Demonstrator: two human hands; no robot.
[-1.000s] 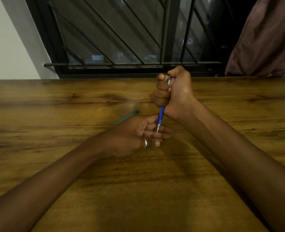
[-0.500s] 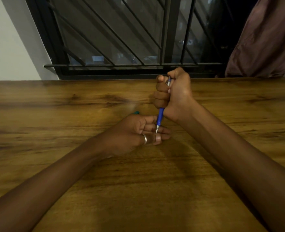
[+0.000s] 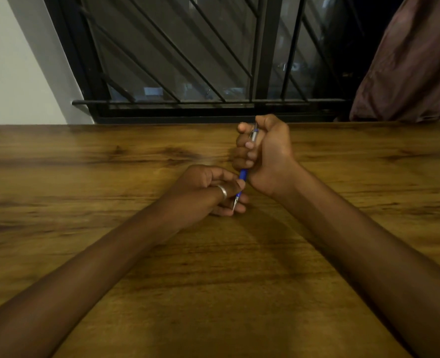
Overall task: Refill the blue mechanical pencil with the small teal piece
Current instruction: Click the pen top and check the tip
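Brown wood grain, streaked dark and glossy, runs across the surface in front of us. At far left a pale plain wall meets a black metal window grille of slanted bars over dim glass.

Our left forearm comes in from the lower left, and our left hand rests low over the surface, palm turned inward and fingers loosely curled. A smooth silver ring circles one of its fingers. The fingertips meet the lower end of the blue mechanical pencil: an upper finger touches the blue barrel, and the tapered metal tip lies against the lower fingers. We cannot tell whether this hand pinches the pencil or only steadies it. The small teal piece does not show anywhere; whether the curled left hand hides it, we cannot tell.

Just to the right and higher, our right hand is clenched in a fist around the pencil's upper half, holding it steeply tilted with the tip down toward us. A shiny silver section of the pencil shows between the curled fingers and the thumb at the top of the fist.

At far right a dull mauve curtain hangs in soft folds down to the back edge of the surface.
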